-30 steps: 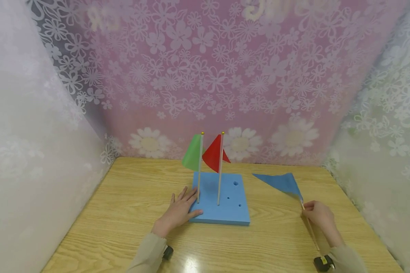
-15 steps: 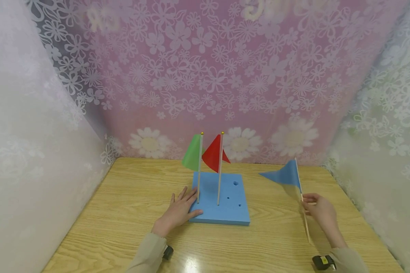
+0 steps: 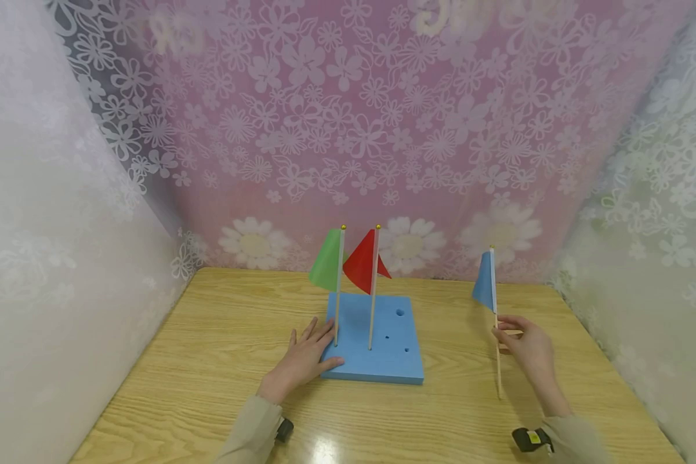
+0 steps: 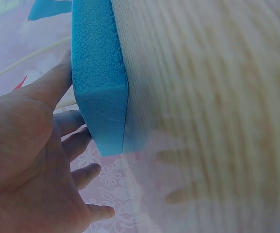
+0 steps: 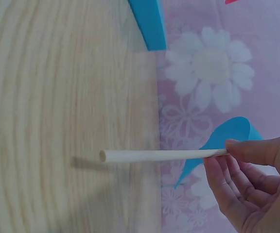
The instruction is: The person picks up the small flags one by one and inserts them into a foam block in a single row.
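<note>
My right hand (image 3: 528, 345) pinches the wooden stick of a blue flag (image 3: 485, 283) between thumb and fingers. The stick stands nearly upright, and its bare lower end (image 5: 125, 155) points at the table in the right wrist view. My left hand (image 3: 301, 362) rests with spread fingers on the left edge of a blue foam board (image 3: 383, 368), its thumb on the top face. A green flag (image 3: 327, 261) and a red flag (image 3: 361, 263) stand upright in the board. In the left wrist view the foam board's corner (image 4: 101, 111) lies beside the left hand's fingers.
Holes show in the board's right half, a larger one (image 3: 400, 312) at the back and smaller ones nearer the front. The wooden table (image 3: 209, 361) ends at a pink flowered backdrop (image 3: 348, 129), with pale curtains at both sides.
My right hand has moved left and slightly away from me, turning the blue flag from leaning to nearly upright. My left hand and the board have stayed in place.
</note>
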Demonstrator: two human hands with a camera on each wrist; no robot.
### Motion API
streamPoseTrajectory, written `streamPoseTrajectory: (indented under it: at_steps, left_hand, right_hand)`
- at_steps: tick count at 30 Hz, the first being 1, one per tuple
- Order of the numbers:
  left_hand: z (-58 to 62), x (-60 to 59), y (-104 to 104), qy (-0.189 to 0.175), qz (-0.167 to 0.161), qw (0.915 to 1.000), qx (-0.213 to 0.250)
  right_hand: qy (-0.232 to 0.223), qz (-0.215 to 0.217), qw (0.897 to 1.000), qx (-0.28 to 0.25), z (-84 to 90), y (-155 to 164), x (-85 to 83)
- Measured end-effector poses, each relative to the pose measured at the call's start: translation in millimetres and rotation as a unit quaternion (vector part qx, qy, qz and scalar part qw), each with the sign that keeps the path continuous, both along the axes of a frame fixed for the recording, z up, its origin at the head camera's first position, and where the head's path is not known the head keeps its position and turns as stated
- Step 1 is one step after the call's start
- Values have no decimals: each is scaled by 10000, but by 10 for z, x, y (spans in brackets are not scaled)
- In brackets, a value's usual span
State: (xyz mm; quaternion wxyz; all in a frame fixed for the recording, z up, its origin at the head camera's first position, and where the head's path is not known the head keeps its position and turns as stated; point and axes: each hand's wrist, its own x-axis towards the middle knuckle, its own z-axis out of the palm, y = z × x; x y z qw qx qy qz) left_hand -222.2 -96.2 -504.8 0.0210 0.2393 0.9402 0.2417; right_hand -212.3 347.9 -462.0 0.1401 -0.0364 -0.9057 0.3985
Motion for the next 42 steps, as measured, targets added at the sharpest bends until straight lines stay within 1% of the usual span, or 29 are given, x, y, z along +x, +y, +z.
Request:
streamPoseTrajectory:
  at_steps: [8,14,21,25,28,30,33,36,38,42]
  left_hand:
    - [4,5,-7,-15,18,10000,9]
    - [6,4,-9,-14,35,10000,-42]
    - [6,9,-12,7,22,10000,-42]
    - [12,12,-13,19,3,10000,-31]
    - [17,12,-14,26,-8,10000,-13]
    - [17,12,-15,22,-9,10000,-8]
    - [16,11,-12,18,-9,10000,-15]
    - [15,9,-6,22,-16,10000,-14]
    - [18,9,-1,31,-19,10000,0]
    - [33,17,4,34,-28,10000,-1]
  right_hand:
    - [350,175,9982,-465,62,-339,-110]
    - [597,381,9920,-1041,125,-682,-187]
    - [781,541,9848,-1453,201,-1079,-256]
    - [935,557,9751,-1934,269,-1271,-269]
    - [1149,621,9654,-2256,352,-1409,-231]
    - [1294,690,9625,-2284,403,-1492,-195]
    - [1487,803,9599,-2237,429,-1584,-148]
    - [1672,898,9581,-2145,404,-1633,-129]
    - [1796,951,9551,-2157,375,-1650,-126]
    - [2018,908,9518,-2122,322,-1664,-124]
